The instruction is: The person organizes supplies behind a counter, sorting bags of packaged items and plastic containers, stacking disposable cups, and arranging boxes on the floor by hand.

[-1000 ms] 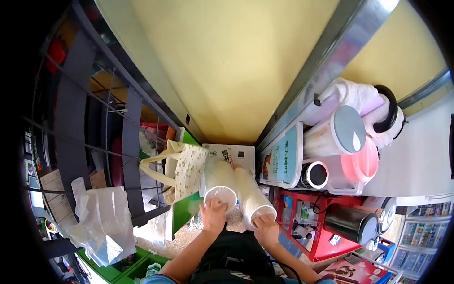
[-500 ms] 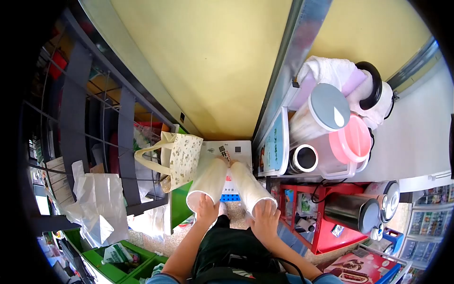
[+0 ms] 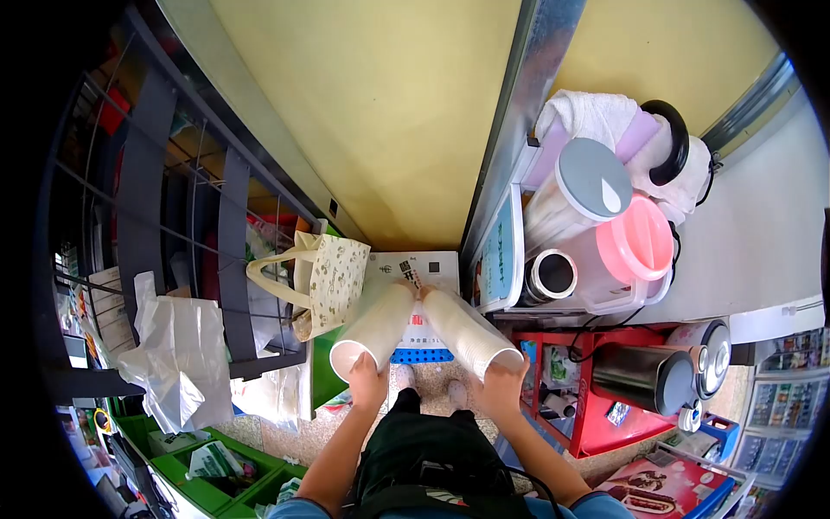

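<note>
Two long stacks of nested whitish plastic cups lie side by side, their far ends close together and their open ends toward me. My left hand (image 3: pixel 367 383) is closed on the rim of the left cup stack (image 3: pixel 375 327). Likewise, my right hand (image 3: pixel 501 386) grips the near end of the right cup stack (image 3: pixel 467 331), its fingertips partly hidden by the rim. Under the far ends is a white printed carton (image 3: pixel 437 270). A cream tote bag (image 3: pixel 340 281) stands just left of the left stack.
On the right, a white counter holds a grey-lidded pitcher (image 3: pixel 592 179) and a pink-lidded jug (image 3: pixel 635 246). Below it is a red rack (image 3: pixel 596 437) with a dark metal canister (image 3: pixel 635 378). Dark metal shelving (image 3: pixel 145 195), plastic bags (image 3: pixel 177 355) and green bins (image 3: pixel 233 458) fill the left.
The near ends of both stacks have spread apart, the left one leftward and the right one rightward, with my hands moving along. My shoes now show below them.
</note>
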Demonstrator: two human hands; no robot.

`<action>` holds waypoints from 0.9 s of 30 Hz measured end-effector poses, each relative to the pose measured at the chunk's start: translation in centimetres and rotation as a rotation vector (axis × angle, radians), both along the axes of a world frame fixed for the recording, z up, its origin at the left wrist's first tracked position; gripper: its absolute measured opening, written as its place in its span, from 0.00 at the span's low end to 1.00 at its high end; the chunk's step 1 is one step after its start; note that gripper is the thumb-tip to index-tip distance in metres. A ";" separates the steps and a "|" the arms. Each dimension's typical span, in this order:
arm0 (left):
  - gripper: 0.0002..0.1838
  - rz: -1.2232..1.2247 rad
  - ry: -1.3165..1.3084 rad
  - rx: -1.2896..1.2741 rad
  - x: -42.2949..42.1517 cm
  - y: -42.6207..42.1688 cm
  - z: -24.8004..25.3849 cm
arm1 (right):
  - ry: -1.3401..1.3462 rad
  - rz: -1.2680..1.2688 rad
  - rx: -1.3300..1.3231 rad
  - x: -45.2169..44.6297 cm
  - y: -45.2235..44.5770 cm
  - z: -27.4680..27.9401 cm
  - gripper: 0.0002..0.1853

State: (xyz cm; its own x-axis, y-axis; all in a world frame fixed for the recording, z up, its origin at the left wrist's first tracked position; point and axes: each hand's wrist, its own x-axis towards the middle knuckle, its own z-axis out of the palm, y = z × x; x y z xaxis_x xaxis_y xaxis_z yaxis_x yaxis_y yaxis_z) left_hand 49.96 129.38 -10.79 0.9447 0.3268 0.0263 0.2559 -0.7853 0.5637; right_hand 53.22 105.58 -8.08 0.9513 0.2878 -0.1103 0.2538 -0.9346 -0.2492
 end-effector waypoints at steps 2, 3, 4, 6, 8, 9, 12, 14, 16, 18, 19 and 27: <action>0.10 -0.020 -0.006 0.011 -1.0 0.3 0.9 | -0.018 -0.023 0.117 -0.5 -0.9 0.2 0.16; 0.10 -0.039 -0.013 0.023 -1.4 0.3 1.5 | -0.015 -0.024 0.116 -0.7 -1.3 0.6 0.16; 0.10 -0.057 -0.020 0.071 -1.8 0.2 2.3 | -0.024 -0.020 0.118 -0.9 -1.6 1.3 0.15; 0.10 -0.082 -0.022 0.075 -2.1 -0.2 4.6 | -0.037 -0.013 0.121 -1.4 -2.1 2.5 0.14; 0.10 -0.110 -0.027 0.079 -2.6 -0.4 5.9 | -0.042 0.028 0.151 -2.0 -2.7 3.5 0.12; 0.11 -0.139 -0.007 0.070 -3.0 -0.6 6.2 | -0.044 0.028 0.151 -2.3 -2.9 4.1 0.12; 0.10 -0.187 0.067 0.058 -4.8 -1.5 7.4 | -0.060 0.073 0.146 -3.4 -3.3 5.5 0.11; 0.10 -0.212 0.143 0.040 -6.4 -2.3 7.7 | -0.028 0.095 0.131 -4.2 -3.7 5.8 0.10; 0.10 -0.236 0.137 0.027 -7.9 -3.2 7.6 | 0.002 0.111 0.142 -5.1 -4.0 5.9 0.10; 0.10 -0.292 0.152 0.022 -9.5 -3.9 6.9 | 0.033 0.145 0.152 -5.9 -4.5 5.8 0.10; 0.10 -0.266 0.157 0.019 -10.3 -4.4 6.7 | 0.042 0.166 0.134 -6.3 -4.8 5.6 0.10; 0.09 -0.179 0.177 -0.024 -15.9 -8.1 4.3 | -0.033 0.349 0.248 -8.4 -7.6 2.4 0.15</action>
